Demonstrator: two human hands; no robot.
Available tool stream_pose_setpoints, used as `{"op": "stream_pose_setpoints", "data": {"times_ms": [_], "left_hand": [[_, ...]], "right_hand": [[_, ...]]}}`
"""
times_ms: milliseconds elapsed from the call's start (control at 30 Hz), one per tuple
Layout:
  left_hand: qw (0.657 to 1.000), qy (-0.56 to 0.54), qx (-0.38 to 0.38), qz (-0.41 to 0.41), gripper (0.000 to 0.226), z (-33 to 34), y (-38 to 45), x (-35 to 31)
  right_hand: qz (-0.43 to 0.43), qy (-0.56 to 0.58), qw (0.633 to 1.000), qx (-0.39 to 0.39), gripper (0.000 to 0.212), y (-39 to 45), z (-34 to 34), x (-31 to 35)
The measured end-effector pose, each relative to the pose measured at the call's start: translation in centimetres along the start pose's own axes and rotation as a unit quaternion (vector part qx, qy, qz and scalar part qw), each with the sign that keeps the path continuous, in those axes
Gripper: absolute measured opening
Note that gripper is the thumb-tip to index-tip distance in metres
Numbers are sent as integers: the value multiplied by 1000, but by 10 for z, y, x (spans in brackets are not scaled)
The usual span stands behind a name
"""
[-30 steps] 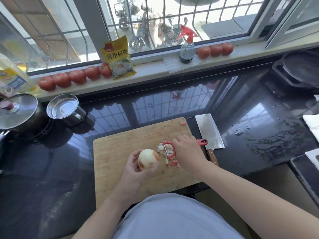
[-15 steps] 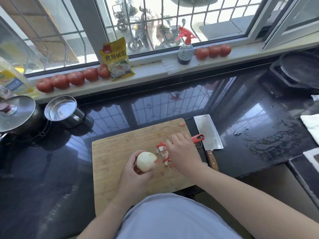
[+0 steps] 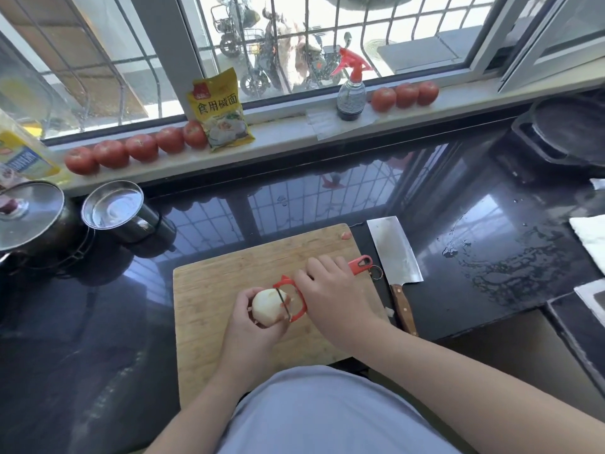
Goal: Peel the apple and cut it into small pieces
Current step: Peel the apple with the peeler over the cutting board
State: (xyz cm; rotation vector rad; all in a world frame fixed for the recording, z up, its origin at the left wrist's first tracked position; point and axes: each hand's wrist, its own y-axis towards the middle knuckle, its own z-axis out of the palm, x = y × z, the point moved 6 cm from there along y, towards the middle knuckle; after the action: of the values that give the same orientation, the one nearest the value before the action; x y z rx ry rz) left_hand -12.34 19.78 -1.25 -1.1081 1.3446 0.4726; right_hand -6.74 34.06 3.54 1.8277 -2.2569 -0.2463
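Above the cutting board [image 3: 209, 290], the left hand [image 3: 248, 326] grips the mostly peeled apple [image 3: 266, 306]. The right hand [image 3: 334, 299] holds the red peeler [image 3: 296, 298], its blade seemingly touching the apple. A cleaver [image 3: 393, 250] lies just right of the board.

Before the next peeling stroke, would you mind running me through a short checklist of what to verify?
1. Left hand has a firm grip on the apple: ok, fingers curl round it.
2. Right hand holds the red peeler: ok.
3. Peeler blade set against the apple: ok, it lies across the right side.
4. Skin left to remove: cannot tell fully; a reddish patch shows by the blade, the far side is hidden.
5. Apple is over the cutting board: ok.
6. Cleaver ready for cutting: ok, it lies on the counter right of the board, untouched.
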Motion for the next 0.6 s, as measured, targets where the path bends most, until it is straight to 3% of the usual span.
{"op": "stream_pose_setpoints", "data": {"times_ms": [100, 267, 333, 400, 600], "left_hand": [[1000, -4, 10, -9, 53, 1, 1, 2], [996, -68, 40, -37, 59, -4, -4, 9], [994, -83, 54, -36, 62, -6, -4, 10], [994, -87, 65, -34, 66, -7, -3, 11], [995, -58, 76, -28, 70, -5, -4, 12]], "right_hand": [[-21, -16, 1000, 0, 14, 0, 8, 3], [22, -120, 981, 153, 8, -13, 41, -45], [60, -125, 972, 189, 19, -23, 45, -63], [61, -106, 976, 180, 22, -27, 40, -64], [-24, -21, 998, 48, 12, -16, 20, -29]]}}
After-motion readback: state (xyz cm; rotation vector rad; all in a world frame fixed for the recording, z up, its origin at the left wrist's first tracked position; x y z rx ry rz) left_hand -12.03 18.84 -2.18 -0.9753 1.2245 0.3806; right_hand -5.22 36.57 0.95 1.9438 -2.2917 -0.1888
